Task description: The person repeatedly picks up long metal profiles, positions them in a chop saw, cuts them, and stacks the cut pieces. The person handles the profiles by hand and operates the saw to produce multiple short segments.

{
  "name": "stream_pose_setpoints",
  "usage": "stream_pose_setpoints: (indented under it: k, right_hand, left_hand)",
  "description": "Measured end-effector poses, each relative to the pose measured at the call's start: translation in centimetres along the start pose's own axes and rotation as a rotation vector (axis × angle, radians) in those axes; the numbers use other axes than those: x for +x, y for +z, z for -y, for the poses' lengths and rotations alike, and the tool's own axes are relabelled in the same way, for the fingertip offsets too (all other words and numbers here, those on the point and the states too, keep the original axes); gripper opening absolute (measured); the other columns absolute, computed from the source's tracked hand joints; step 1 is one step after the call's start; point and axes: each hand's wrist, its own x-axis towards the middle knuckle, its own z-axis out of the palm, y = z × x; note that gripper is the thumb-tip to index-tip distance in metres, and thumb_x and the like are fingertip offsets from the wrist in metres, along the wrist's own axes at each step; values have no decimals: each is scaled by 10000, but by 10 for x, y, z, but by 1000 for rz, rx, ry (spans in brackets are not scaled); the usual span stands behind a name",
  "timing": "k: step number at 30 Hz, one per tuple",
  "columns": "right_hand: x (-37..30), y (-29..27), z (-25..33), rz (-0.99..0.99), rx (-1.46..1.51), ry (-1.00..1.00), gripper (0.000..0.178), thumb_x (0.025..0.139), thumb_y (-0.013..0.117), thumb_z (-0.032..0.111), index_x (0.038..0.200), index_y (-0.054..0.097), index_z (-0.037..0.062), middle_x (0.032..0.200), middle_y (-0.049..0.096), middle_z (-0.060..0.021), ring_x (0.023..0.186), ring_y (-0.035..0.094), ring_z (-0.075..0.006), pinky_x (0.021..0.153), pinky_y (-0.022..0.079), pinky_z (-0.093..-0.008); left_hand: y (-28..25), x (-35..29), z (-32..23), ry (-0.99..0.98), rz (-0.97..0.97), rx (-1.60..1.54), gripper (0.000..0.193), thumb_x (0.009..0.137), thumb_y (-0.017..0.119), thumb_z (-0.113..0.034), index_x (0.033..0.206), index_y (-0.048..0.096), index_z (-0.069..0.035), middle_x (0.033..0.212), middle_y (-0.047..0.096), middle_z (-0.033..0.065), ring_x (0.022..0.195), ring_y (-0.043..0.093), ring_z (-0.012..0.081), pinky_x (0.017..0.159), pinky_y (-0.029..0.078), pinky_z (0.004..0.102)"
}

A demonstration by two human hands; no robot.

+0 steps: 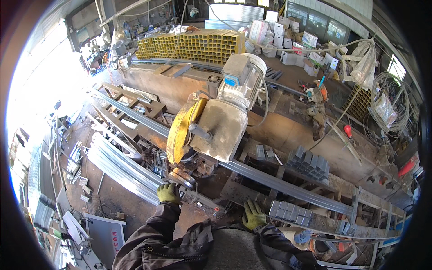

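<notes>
left hand grips a part under the saw guard; right hand rests spread, fingertips hidden.

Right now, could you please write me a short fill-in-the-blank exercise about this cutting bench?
1. Both hands wear ____ gloves.
2. The left hand rests on the bench just below the chop saw's ____ blade guard.
3. The right hand lies beside a stack of short grey ____ pieces.
4. A long metal rail passes ____ the saw.

Missing words: green; yellow; tube; under
</notes>
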Motion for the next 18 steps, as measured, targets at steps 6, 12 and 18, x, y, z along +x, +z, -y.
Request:
stream_pose_setpoints:
  k: [6, 12, 18]
  right_hand:
    - [2, -5, 3, -30, 3, -22, 821, 993, 780, 405, 1732, 626, 82, 1847, 510, -207, 1662, 520, -472, 1351, 486, -605]
    - [3, -11, 5, -61, -16, -40, 794, 999, 771, 394, 1715, 648, 76, 1829, 537, -212, 1641, 549, -474, 1358, 480, -597]
    - [3, -8, 4, -63, -41, -40, 789, 1004, 765, 403, 1718, 649, 87, 1835, 536, -199, 1665, 532, -447, 1362, 477, -591]
  left_hand:
    - [1, 1, 2, 14, 6, -10, 237, 979, 777, -283, 1166, 841, -153, 1136, 842, 132, 1144, 764, 435, 1056, 552, 614]
    - [2, -1, 3, 10, -9, -8, 247, 982, 779, -286, 1185, 845, -160, 1157, 850, 132, 1155, 765, 437, 1066, 548, 617]
    - [3, -1, 3, 4, -9, -8, 248, 984, 778, -284, 1190, 846, -165, 1164, 852, 132, 1165, 764, 436, 1076, 544, 616]
